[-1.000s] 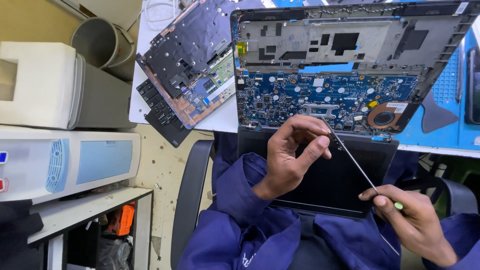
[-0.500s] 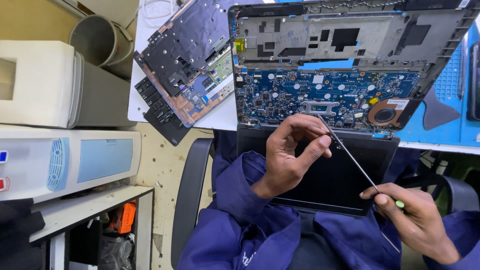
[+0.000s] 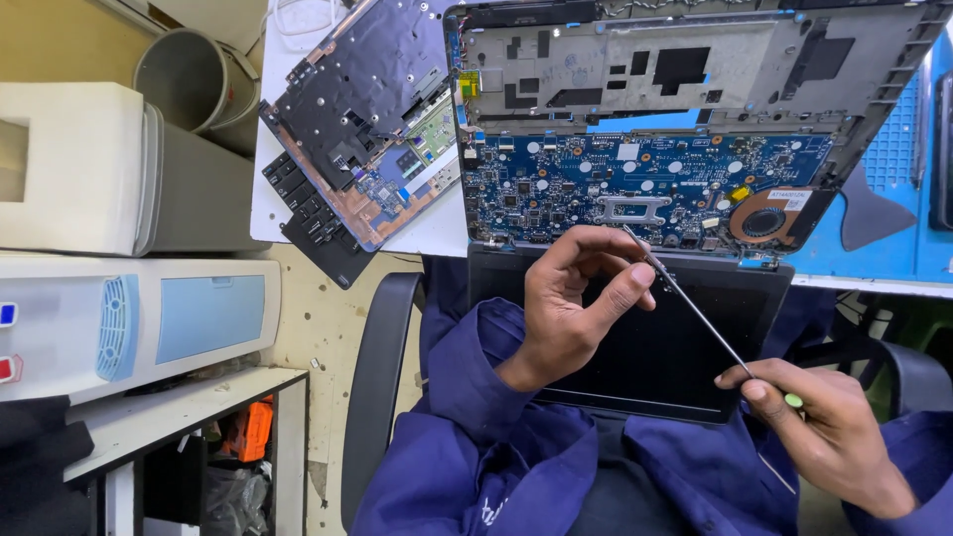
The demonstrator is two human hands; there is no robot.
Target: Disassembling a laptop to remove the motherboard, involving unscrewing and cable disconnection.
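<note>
Blue circuit board (image 3: pixel 635 189) lies exposed in the opened laptop base (image 3: pixel 695 60) at the near edge of the table (image 3: pixel 417 233), with a detached keyboard panel (image 3: pixel 367 119) just left of it at the table's near left corner. Little has changed in the last second: your view has crept slightly, while both hands keep the same pose. Your left hand (image 3: pixel 571 298) hovers at the board's near edge, fingers (image 3: pixel 620 288) curled and pressed together on the upper part of the thin metal tool (image 3: pixel 695 313), steadying its tip against the board. Your right hand (image 3: pixel 824 437) pinches the tool's lower end by the small green cap (image 3: pixel 793 400), over the dark screen (image 3: pixel 645 347) resting on your lap. You are holding position, still working that one spot.
</note>
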